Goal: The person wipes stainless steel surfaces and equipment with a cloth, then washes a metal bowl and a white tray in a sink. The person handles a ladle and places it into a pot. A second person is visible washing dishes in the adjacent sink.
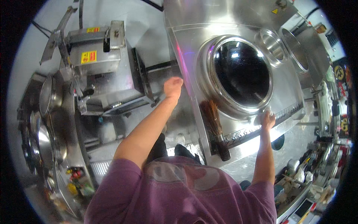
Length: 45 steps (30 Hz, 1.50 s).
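My right hand (pixel 268 121) is at the front of a stainless-steel wok range (pixel 285 92), its fingers closed around what looks like a pale cloth (pixel 268 110). Just beyond it, a large wok (pixel 242 72) with a dark, glossy inside sits in a raised steel ring (pixel 205 75). Beside the range's left edge, my left hand (pixel 172 87) is curled into a loose fist with nothing visible in it. A wok brush (pixel 214 120) with brown bristles and a dark handle lies on the range's front left corner, across the end of a slotted drain strip (pixel 243 133).
Two round steel containers (pixel 272 47) (pixel 296 51) are set at the range's right. Left of me stands a steel machine (pixel 112 81) with warning labels. Pans (pixel 46 140) line the far left, above a steel counter (pixel 71 140). A cluttered shelf (pixel 293 193) runs along the right.
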Tool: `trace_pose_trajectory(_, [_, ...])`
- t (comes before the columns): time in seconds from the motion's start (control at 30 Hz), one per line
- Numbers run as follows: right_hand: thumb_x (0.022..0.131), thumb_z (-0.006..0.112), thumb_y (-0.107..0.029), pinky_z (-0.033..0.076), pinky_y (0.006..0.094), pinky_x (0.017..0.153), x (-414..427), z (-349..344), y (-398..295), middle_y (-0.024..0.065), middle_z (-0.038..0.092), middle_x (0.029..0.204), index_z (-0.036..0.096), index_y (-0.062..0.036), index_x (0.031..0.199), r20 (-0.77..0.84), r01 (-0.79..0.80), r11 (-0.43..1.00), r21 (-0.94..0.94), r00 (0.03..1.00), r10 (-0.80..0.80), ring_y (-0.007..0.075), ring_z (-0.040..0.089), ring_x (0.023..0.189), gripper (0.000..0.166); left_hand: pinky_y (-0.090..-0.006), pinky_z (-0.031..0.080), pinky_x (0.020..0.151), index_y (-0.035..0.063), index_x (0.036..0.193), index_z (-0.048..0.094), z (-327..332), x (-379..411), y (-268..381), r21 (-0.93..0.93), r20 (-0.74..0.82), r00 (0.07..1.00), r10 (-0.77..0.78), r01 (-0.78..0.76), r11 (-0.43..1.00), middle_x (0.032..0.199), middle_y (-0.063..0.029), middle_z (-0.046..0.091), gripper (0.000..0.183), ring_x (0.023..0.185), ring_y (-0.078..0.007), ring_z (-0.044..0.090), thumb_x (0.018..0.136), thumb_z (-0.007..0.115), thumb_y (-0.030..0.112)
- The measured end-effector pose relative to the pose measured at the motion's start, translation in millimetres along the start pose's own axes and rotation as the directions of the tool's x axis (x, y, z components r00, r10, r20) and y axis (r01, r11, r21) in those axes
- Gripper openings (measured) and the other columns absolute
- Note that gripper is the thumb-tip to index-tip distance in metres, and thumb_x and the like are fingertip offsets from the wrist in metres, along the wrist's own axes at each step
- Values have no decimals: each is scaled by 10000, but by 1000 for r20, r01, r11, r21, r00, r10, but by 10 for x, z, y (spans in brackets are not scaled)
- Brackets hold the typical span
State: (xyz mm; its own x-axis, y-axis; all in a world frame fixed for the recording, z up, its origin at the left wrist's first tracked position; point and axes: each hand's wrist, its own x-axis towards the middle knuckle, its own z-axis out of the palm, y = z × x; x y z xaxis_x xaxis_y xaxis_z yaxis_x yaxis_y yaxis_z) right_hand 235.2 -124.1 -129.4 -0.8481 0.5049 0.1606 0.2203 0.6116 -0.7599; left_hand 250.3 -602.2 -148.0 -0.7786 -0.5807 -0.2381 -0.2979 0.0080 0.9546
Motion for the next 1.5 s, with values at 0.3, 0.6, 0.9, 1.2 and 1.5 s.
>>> trace_pose_trajectory(0.3, [928, 603, -265, 474, 283, 712, -966, 784, -2062, 65, 589, 1014, 531, -62, 1187, 225, -98, 907, 409, 974, 4, 129, 547, 841, 337, -363, 561, 729, 48, 1148, 565, 241, -282, 899, -169, 735, 649, -195, 454, 875, 1034, -71, 623, 575, 937, -195, 603, 848, 633, 534])
trace_pose_trajectory(0.6, [846, 651, -229, 437, 415, 906, -1319, 1647, -2774, 205, 593, 1086, 592, 8, 1088, 358, 470, 856, 214, 778, -516, 360, 563, 1027, 344, -371, 536, 746, 95, 1158, 582, 116, 623, 660, -362, 725, 673, -144, 552, 751, 1045, -45, 636, 320, 917, -190, 629, 899, 641, 273])
trace_pose_trajectory(0.9, [935, 518, -333, 415, 441, 940, -567, 1435, -858, 189, 588, 1144, 560, -25, 1152, -30, 126, 889, -441, 988, -155, 366, 536, 1074, 379, -357, 444, 857, 26, 1113, 584, 418, 1618, 1012, -251, 433, 899, 63, 53, 967, 1029, -92, 597, 378, 943, -218, 571, 824, 667, 254])
trace_pose_trajectory(1.2, [937, 503, -333, 445, 402, 851, -590, 1401, -1276, 110, 657, 1012, 599, -65, 1064, -16, 58, 907, -416, 997, -71, 301, 592, 972, 312, -384, 439, 915, 77, 1099, 623, 966, 3252, 993, 188, 438, 657, 614, -735, 652, 1109, -143, 579, 318, 1047, -337, 559, 785, 580, 46])
trace_pose_trajectory(1.5, [934, 514, -317, 442, 399, 836, -541, 1369, -1320, 91, 654, 969, 602, -83, 1061, -24, 10, 897, -443, 999, -23, 296, 592, 947, 281, -396, 381, 1025, 166, 1233, 585, 1558, 3494, 616, 384, 738, 397, 546, -912, 143, 1378, -72, 480, 459, 1272, -290, 441, 803, 532, 13])
